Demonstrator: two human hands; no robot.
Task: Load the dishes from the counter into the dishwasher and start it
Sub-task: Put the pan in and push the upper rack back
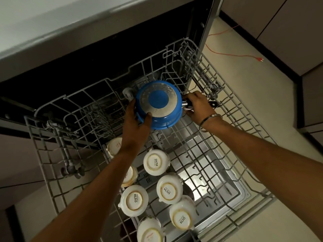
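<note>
Blue pan (158,104) held upside down over the far half of the pulled-out wire rack (227,137), base facing up (a grey ringed band around a blue centre disc, some pale residue on the band).

Left hand (135,123): fingers curled round the pan's left rim, thumb pressed flat on the ringed base. Right hand (197,106): fingers wrapped round the pan's black handle (212,103), whose tip sticks out to the right of the hand. A metal bangle (208,120) sits on the right wrist.

Whether the pan's rim touches the rack wires cannot be told; its near edge overlaps them in view.

Nearer than the pan, on the left-centre part of the rack, white cups (157,162) stand mouth down, printed bases up; two are partly hidden by the left forearm.

Behind the pan, the dark dishwasher opening (87,67), under a pale counter edge (70,28). Below the rack, to the right and nearer than the pan, the shiny open door (215,173) shows through the wires. On the floor, far right of the pan, an orange cord (227,54).
</note>
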